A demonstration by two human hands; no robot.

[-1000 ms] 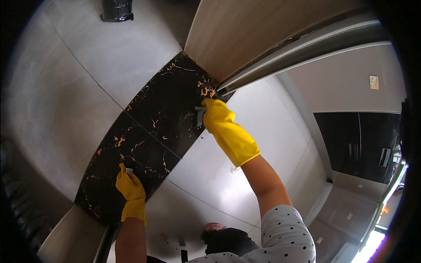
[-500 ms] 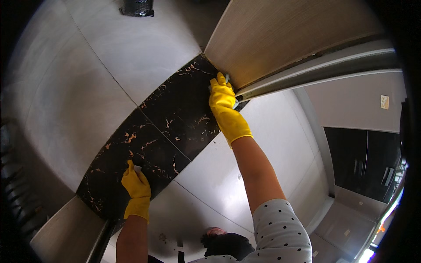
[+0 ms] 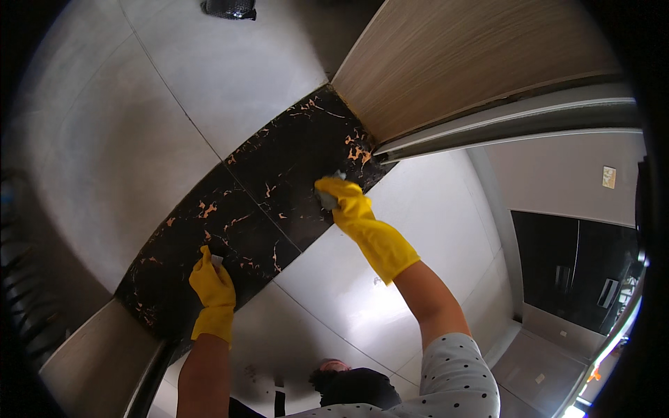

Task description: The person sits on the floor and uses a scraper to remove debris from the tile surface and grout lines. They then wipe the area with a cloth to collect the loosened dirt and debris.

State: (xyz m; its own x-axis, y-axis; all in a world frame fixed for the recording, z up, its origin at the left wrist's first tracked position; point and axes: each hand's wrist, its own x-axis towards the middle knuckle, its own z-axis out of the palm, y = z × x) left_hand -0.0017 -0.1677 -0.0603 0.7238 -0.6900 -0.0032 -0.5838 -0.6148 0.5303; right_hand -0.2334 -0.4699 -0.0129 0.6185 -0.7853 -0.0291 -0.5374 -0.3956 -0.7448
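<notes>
Both my hands wear yellow rubber gloves. My right hand (image 3: pixel 341 198) presses a small grey cloth or sponge (image 3: pixel 327 200) onto a black marble floor strip (image 3: pixel 279 181) with orange veins, near its far end. My left hand (image 3: pixel 212 282) rests on the strip's near end and grips a small pale object (image 3: pixel 217 261); what that object is cannot be told. The strip runs diagonally between pale grey floor tiles (image 3: pixel 209 76).
A wood-grain door panel (image 3: pixel 460 56) and a metal sliding track (image 3: pixel 509 122) meet the strip at the far right. A dark object (image 3: pixel 230 7) lies on the tiles at the top. A dark cabinet (image 3: pixel 578 272) stands at the right. A pale panel (image 3: pixel 90 362) sits at the lower left.
My right hand has slid from the strip's far end by the door track back toward me along the black marble. My left hand has stayed on the near end.
</notes>
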